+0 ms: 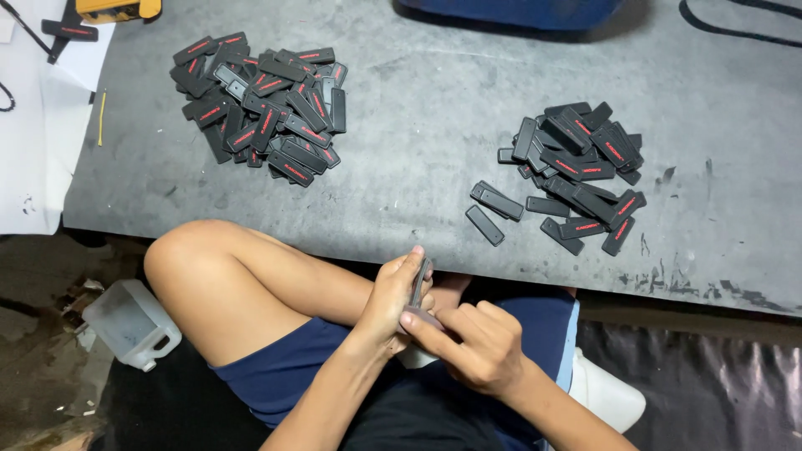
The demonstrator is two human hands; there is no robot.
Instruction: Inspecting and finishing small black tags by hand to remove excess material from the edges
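Down near the bench [434,142] edge, the left hand [393,296] is gripping a slim, flat black tag [418,282] over the lap, its long axis standing nearly upright. The right hand [476,342] is pinching the tag's lower end. Two heaps of matte rectangular tags are sitting on the rough grey top: far-left pile [259,108], right pile [576,167], with open bare surface between them.

Small workshop, my grey work mat [434,167] on the floor, two heaps of black tags [261,107] [578,174], plastic jug [132,324] beside my knee
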